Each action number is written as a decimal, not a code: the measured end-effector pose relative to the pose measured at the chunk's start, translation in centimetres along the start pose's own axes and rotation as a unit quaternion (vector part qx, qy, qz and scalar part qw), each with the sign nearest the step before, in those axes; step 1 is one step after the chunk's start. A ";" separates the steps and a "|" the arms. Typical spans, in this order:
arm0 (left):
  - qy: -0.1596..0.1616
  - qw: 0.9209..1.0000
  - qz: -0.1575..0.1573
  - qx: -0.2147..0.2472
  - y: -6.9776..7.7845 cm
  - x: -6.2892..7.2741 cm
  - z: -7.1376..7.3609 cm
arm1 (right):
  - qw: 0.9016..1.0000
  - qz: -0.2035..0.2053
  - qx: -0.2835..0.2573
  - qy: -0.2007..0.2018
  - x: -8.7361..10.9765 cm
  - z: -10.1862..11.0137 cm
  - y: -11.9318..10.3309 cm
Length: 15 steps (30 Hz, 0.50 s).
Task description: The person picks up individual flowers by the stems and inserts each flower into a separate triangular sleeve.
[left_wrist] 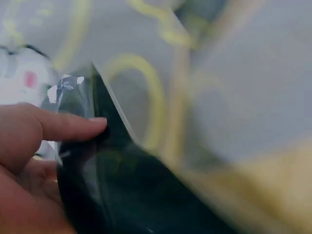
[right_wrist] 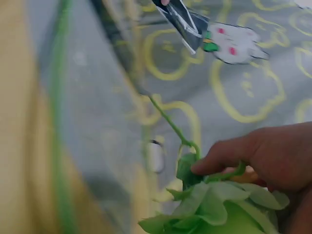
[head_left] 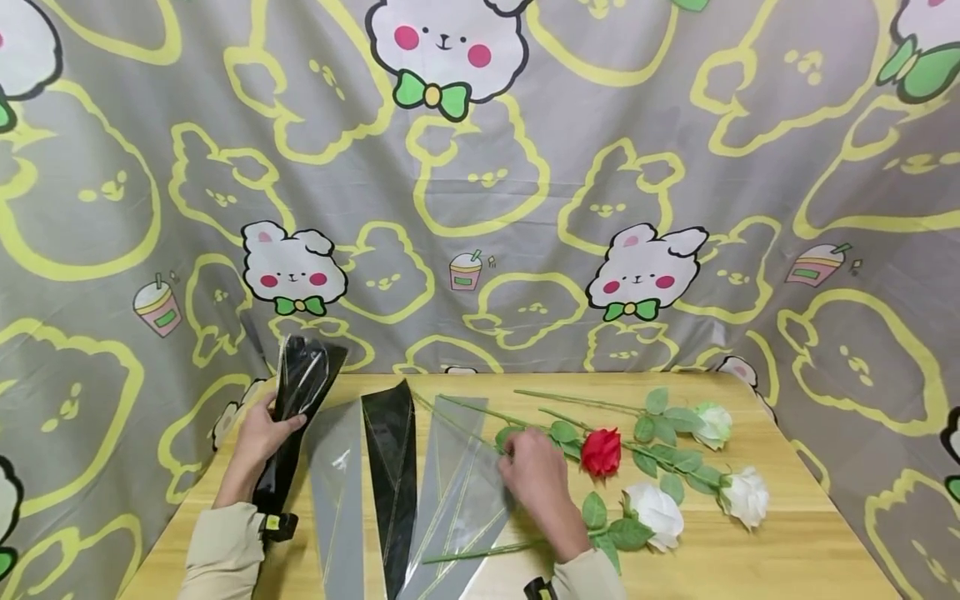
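My left hand grips a black flower sleeve with a clear, shiny front, raised at the table's left side. In the left wrist view, the thumb lies across the black sleeve. Over the table's middle, my right hand pinches a pale green artificial rose just below its bloom. Its thin green stem runs away from the fingers. In the head view the hand hides that bloom. Beneath and beside the right hand lies a clear grey flower sleeve.
Another black sleeve and a grey clear sleeve lie left of centre on the wooden table. To the right lie a red rose, a whitish-green rose and two white roses, one nearer and one farther right.
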State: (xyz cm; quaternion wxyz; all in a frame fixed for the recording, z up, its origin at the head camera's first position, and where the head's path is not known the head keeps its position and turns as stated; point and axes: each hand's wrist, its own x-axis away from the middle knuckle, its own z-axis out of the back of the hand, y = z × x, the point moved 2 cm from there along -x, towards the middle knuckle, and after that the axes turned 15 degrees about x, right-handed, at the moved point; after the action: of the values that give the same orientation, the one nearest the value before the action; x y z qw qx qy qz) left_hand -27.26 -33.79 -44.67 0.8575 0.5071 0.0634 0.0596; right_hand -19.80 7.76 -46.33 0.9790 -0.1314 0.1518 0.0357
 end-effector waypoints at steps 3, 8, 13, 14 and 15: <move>-0.008 0.997 -0.021 0.077 3.4 0.7 -0.1 | 0.999 -0.007 -0.040 0.008 -0.4 2.0 1.1; -0.031 0.984 -0.044 0.168 8.2 1.8 -1.0 | 0.991 -0.007 -0.119 0.061 -0.9 4.4 3.0; -0.058 0.963 -0.074 0.251 10.8 2.7 -3.2 | 0.972 -0.038 -0.225 0.062 -1.1 5.3 4.1; -0.066 0.956 -0.070 0.276 11.0 2.8 -3.8 | 0.966 -0.043 -0.247 0.058 -1.2 5.4 4.2; -0.070 0.948 -0.066 0.303 11.2 2.9 -4.4 | 0.962 -0.047 -0.262 0.053 -1.2 5.4 4.4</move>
State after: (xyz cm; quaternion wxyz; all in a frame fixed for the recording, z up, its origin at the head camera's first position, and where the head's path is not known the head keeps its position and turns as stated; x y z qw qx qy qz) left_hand -25.58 -24.16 -37.09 0.6678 0.7405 0.0513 -0.0552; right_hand -19.86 13.39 -42.03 0.9013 -0.3924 0.1825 0.0214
